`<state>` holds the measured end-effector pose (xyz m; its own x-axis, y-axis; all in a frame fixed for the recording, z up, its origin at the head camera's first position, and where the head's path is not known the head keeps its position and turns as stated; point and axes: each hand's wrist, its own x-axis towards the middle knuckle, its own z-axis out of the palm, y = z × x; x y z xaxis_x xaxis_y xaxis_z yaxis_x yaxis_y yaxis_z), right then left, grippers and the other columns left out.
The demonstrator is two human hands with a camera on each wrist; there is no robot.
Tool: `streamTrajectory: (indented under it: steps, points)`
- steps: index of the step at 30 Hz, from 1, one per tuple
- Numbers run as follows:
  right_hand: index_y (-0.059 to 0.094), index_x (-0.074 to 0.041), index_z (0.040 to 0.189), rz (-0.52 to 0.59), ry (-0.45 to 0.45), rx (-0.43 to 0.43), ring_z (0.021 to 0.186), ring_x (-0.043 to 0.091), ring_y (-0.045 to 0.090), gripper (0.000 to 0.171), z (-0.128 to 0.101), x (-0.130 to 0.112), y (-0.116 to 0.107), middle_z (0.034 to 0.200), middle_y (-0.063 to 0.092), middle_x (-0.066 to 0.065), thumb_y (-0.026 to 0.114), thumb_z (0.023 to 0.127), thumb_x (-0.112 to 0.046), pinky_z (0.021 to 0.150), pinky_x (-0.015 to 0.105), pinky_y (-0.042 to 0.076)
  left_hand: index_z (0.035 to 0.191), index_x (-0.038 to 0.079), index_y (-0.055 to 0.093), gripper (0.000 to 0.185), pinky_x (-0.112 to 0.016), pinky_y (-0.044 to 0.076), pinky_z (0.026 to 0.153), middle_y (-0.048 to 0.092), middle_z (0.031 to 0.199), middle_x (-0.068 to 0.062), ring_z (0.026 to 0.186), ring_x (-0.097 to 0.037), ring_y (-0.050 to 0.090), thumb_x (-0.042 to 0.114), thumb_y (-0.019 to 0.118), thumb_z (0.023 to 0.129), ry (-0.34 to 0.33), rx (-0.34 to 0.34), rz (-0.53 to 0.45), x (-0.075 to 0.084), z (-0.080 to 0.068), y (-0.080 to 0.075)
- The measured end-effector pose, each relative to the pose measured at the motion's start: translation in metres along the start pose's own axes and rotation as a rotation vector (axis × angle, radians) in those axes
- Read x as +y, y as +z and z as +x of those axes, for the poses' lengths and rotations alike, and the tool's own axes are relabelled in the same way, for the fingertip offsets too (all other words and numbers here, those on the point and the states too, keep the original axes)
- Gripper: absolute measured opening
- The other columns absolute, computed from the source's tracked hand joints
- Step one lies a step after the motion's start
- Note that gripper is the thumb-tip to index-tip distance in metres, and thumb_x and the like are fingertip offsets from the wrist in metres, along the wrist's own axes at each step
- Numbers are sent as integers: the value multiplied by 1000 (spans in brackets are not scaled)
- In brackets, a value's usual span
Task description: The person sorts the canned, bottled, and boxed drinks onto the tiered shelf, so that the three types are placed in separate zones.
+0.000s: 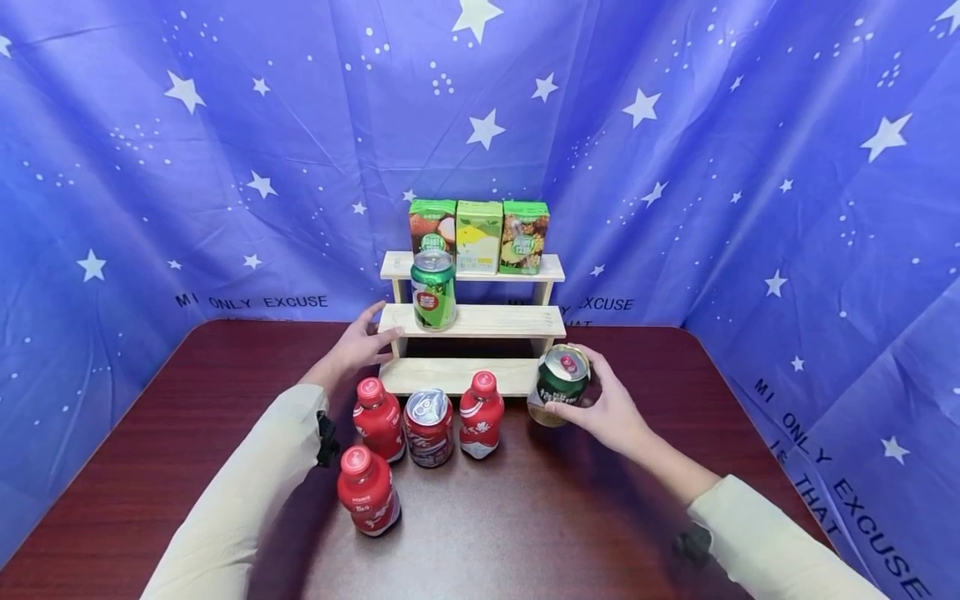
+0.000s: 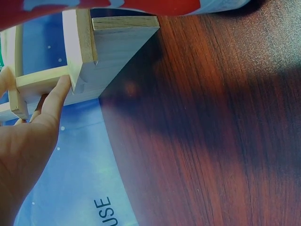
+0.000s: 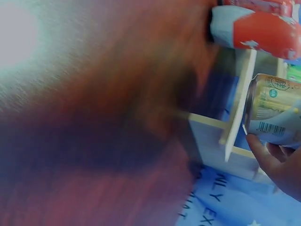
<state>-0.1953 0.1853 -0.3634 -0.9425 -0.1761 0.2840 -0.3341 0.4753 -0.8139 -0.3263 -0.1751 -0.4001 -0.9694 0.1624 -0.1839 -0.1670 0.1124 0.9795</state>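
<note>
A blue curtain [image 1: 300,158] printed with white stars and black lettering hangs around a reddish-brown bench [image 1: 577,525], where a pale wooden stand [image 1: 510,321] of three stepped shelves sits toward the 12 o'clock edge. Reading the clock from the stand's middle, a person in cream sleeves [image 1: 251,487] reaches in from both sides. At 9 o'clock, the left hand [image 1: 356,343] touches the end of the stand by the middle shelf, its fingers apart and fairly straight. At 4 o'clock, the right hand [image 1: 611,410] is clamped on a dark green and gold can [image 1: 555,386], held at the right-hand end of the lowest shelf; whether the can touches the wood cannot be told. Three red bottles [image 1: 482,418] stand upright on the bench, one at 6 o'clock, one between 7 and 8, and another farther out at 7. A red can [image 1: 429,437] stands between the nearer two. A bright green can [image 1: 435,296] occupies the middle shelf toward 10 o'clock. Three juice cartons [image 1: 479,237] line the top shelf at 12 o'clock, side by side.
</note>
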Motion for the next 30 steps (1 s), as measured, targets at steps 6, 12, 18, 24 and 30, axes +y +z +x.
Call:
streamTrajectory:
  steps: [6, 12, 18, 24, 30]
  points:
    - [34, -13, 140, -11, -8, 7, 93, 2, 57, 87, 18, 13, -7, 127, 52, 11, 84, 69, -15, 72, 19, 56, 152, 17, 0, 76, -51, 46, 100, 27, 144, -30, 130, -44, 36, 11, 51, 96, 1, -2, -4, 0, -1, -1]
    - [33, -14, 140, -20, -6, 9, 102, 18, 57, 88, 35, 6, -11, 128, 52, 9, 84, 69, -21, 75, 20, 56, 152, 18, 1, 75, -49, 47, 100, 28, 142, -31, 130, -45, 36, 11, 51, 96, 2, -1, -5, 0, -2, 1]
    - [31, -15, 142, -34, 20, -2, 109, 25, 57, 88, 52, -3, -8, 128, 52, 10, 82, 71, -26, 85, 37, 55, 152, 19, 2, 75, -50, 46, 100, 29, 141, -30, 130, -45, 37, 10, 51, 95, -2, 5, -8, 1, -2, 1]
    - [30, -15, 143, -36, 36, -2, 109, 27, 56, 89, 68, -11, -1, 128, 52, 10, 82, 72, -28, 89, 44, 53, 152, 20, 3, 76, -49, 47, 100, 28, 141, -30, 129, -45, 38, 11, 52, 95, -14, 7, 2, 3, -3, 2]
    - [29, -16, 144, -32, 39, -22, 115, 32, 53, 90, 85, -16, 8, 131, 49, 12, 81, 72, -30, 97, 49, 48, 152, 20, 3, 76, -49, 47, 100, 27, 142, -30, 128, -44, 40, 11, 53, 95, -16, 14, 3, 3, -3, 2]
